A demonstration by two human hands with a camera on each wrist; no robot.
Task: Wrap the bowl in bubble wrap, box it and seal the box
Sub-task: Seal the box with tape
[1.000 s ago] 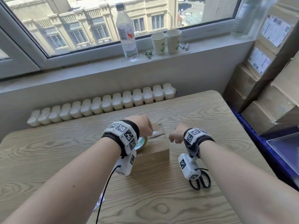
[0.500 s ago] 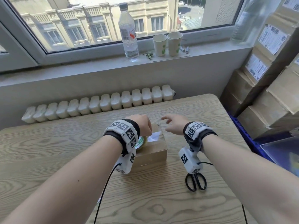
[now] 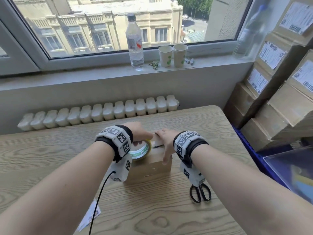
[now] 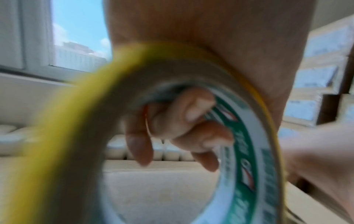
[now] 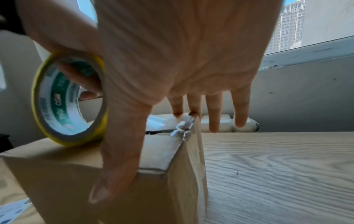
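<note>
A small brown cardboard box (image 3: 149,168) (image 5: 76,174) stands shut on the wooden table (image 3: 50,150); the bowl is hidden. On the box top stands a yellow-edged tape roll (image 3: 141,150) (image 4: 249,151) (image 5: 70,98), upright on its rim. My left hand (image 3: 138,132) (image 4: 172,128) grips the roll, fingers curled through its core. My right hand (image 3: 166,144) (image 5: 172,91) lies flat on the right part of the lid, straight fingers (image 5: 214,113) over the far edge and the thumb (image 5: 118,151) on the near corner. A clear tape strip (image 5: 184,124) crosses the flap seam under it.
Black scissors (image 3: 200,194) lie on the table just right of the box. A paper slip (image 3: 89,216) hangs at the near edge. Stacked cartons (image 3: 279,99) stand at the right. A water bottle (image 3: 135,41) and two paper cups (image 3: 172,55) sit on the windowsill.
My right hand let go of the pulled tape end, opened, and moved left onto the box lid, where it now presses flat. The left hand kept hold of the roll.
</note>
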